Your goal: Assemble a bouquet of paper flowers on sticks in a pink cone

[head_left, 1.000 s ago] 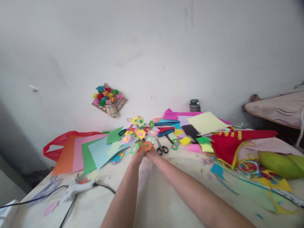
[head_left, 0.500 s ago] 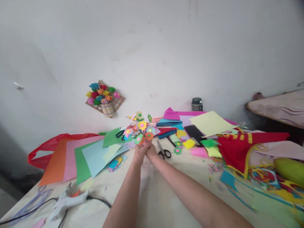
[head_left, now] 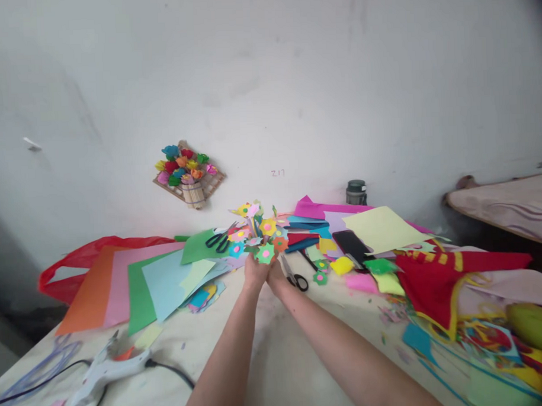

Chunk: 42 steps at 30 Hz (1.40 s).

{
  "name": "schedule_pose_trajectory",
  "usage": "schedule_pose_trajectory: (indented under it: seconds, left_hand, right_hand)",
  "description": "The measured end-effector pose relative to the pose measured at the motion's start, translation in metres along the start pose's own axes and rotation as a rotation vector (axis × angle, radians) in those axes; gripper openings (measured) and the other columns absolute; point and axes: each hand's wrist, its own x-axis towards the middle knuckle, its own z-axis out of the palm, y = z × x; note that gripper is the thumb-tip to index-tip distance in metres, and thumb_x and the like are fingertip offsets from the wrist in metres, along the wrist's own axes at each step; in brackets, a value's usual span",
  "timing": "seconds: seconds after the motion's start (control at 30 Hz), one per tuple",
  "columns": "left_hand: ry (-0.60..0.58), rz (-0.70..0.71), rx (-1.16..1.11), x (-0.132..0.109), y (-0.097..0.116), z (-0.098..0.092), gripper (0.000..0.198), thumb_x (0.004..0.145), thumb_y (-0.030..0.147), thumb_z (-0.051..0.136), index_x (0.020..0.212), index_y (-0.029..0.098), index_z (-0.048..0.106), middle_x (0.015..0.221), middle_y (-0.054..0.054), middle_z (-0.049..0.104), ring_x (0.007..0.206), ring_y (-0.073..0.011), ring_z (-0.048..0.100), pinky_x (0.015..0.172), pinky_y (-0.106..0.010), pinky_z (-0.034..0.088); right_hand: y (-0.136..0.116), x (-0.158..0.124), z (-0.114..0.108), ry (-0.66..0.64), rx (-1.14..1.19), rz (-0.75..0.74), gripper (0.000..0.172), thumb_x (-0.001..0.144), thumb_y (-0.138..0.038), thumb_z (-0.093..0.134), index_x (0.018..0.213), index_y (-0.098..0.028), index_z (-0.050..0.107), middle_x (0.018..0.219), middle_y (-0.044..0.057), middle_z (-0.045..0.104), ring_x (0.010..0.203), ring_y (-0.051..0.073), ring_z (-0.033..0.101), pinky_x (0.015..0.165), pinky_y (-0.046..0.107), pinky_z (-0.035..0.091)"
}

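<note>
A bouquet of paper flowers (head_left: 268, 227) stands upright at arm's length, its blooms yellow, pink, blue, orange and green with contrasting round centres. My left hand (head_left: 254, 274) and my right hand (head_left: 276, 275) are closed side by side around its lower part. The stems inside the grip are hidden by the fingers and the lowest blooms. Just right of my right hand lies a pair of black-handled scissors (head_left: 301, 282). Another pair of dark-handled scissors (head_left: 218, 243) rests on green paper behind my left hand.
Coloured paper sheets (head_left: 144, 268) cover the left side, with a white glue gun (head_left: 108, 370) and its cables in front. To the right are a phone (head_left: 350, 245), a red cloth (head_left: 427, 283), paper scraps (head_left: 418, 340) and a green mango (head_left: 535, 327). A jar (head_left: 356, 193) stands by the wall.
The bouquet has turned in my hands, so different blooms face me, with a green one now low in front. The whole view has shifted slightly. Both hands keep their grip.
</note>
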Motion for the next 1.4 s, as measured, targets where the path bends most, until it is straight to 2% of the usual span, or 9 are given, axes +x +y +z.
schedule_pose_trajectory:
  seconds: [0.23, 0.43, 0.6, 0.73, 0.83, 0.97, 1.07, 1.23, 1.4]
  left_hand:
    - [0.017, -0.011, 0.025, -0.011, 0.011, -0.002, 0.033, 0.056, 0.034, 0.077, 0.083, 0.020, 0.063, 0.090, -0.007, 0.069, 0.088, -0.0242, 0.063, 0.077, -0.033, 0.046]
    - [0.160, -0.068, 0.045, -0.013, 0.000, -0.008, 0.034, 0.058, 0.042, 0.073, 0.074, 0.017, 0.058, 0.066, -0.001, 0.060, 0.064, -0.0155, 0.056, 0.061, -0.026, 0.043]
    - [0.024, -0.038, -0.133, -0.005, -0.004, -0.015, 0.035, 0.059, 0.043, 0.073, 0.074, 0.016, 0.057, 0.069, -0.001, 0.061, 0.066, -0.0137, 0.056, 0.063, -0.025, 0.043]
    - [-0.038, -0.060, -0.208, 0.002, -0.001, -0.022, 0.035, 0.058, 0.041, 0.075, 0.075, 0.015, 0.059, 0.069, 0.001, 0.061, 0.065, -0.0121, 0.055, 0.062, -0.024, 0.042]
    - [-0.076, -0.091, -0.215, 0.005, -0.001, -0.023, 0.035, 0.058, 0.042, 0.075, 0.074, 0.014, 0.061, 0.065, 0.002, 0.060, 0.059, -0.0102, 0.053, 0.058, -0.022, 0.040]
    - [-0.162, -0.120, -0.275, 0.007, -0.002, -0.018, 0.037, 0.058, 0.043, 0.076, 0.076, 0.014, 0.062, 0.062, 0.001, 0.061, 0.056, -0.0105, 0.054, 0.056, -0.023, 0.040]
    - [-0.176, -0.103, -0.331, 0.007, -0.003, -0.012, 0.041, 0.057, 0.044, 0.077, 0.081, 0.014, 0.063, 0.068, -0.001, 0.064, 0.060, -0.0116, 0.057, 0.060, -0.024, 0.043]
    - [-0.024, -0.200, -0.369, 0.006, -0.011, -0.011, 0.061, 0.051, 0.047, 0.080, 0.098, 0.013, 0.061, 0.094, -0.009, 0.067, 0.085, -0.0180, 0.062, 0.076, -0.029, 0.045]
    - [-0.021, -0.235, -0.281, 0.003, -0.020, -0.014, 0.057, 0.061, 0.051, 0.072, 0.102, 0.013, 0.061, 0.108, -0.012, 0.063, 0.095, -0.0203, 0.060, 0.080, -0.032, 0.044]
  right_hand:
    - [0.008, 0.007, 0.004, 0.130, 0.058, 0.094, 0.020, 0.077, -0.026, 0.042, 0.084, -0.019, 0.060, 0.068, 0.006, 0.062, 0.074, 0.020, 0.058, 0.063, 0.028, 0.047]
    - [0.013, 0.016, 0.011, 0.192, -0.006, 0.102, 0.017, 0.079, -0.032, 0.044, 0.079, -0.020, 0.056, 0.071, 0.006, 0.062, 0.075, 0.020, 0.059, 0.066, 0.030, 0.046]
    - [0.011, 0.009, 0.007, 0.194, -0.091, 0.060, 0.017, 0.072, -0.031, 0.056, 0.085, -0.020, 0.053, 0.080, 0.005, 0.063, 0.082, 0.020, 0.058, 0.072, 0.030, 0.044]
    - [0.004, 0.005, -0.008, 0.043, -0.134, 0.038, 0.022, 0.065, -0.026, 0.063, 0.085, -0.019, 0.055, 0.075, 0.001, 0.063, 0.070, 0.016, 0.058, 0.062, 0.025, 0.043]
    - [0.000, 0.005, -0.021, -0.076, -0.323, 0.017, 0.021, 0.066, -0.028, 0.065, 0.084, -0.018, 0.059, 0.072, 0.001, 0.063, 0.065, 0.014, 0.056, 0.057, 0.023, 0.040]
    - [-0.003, 0.004, -0.031, -0.027, -0.635, -0.023, 0.023, 0.071, -0.038, 0.062, 0.084, -0.018, 0.063, 0.077, 0.003, 0.067, 0.068, 0.015, 0.058, 0.058, 0.023, 0.036]
    - [-0.004, 0.007, -0.031, 0.062, -0.722, 0.029, 0.030, 0.073, -0.043, 0.060, 0.089, -0.018, 0.064, 0.083, 0.006, 0.069, 0.073, 0.018, 0.061, 0.058, 0.024, 0.036]
    - [0.000, 0.024, -0.026, 0.148, -0.681, 0.111, 0.028, 0.075, -0.037, 0.059, 0.092, -0.015, 0.064, 0.090, 0.011, 0.070, 0.082, 0.020, 0.064, 0.064, 0.024, 0.041]
    - [0.006, 0.046, -0.025, 0.147, -0.670, 0.153, 0.027, 0.074, -0.032, 0.059, 0.092, -0.013, 0.065, 0.092, 0.013, 0.070, 0.086, 0.021, 0.064, 0.066, 0.024, 0.043]
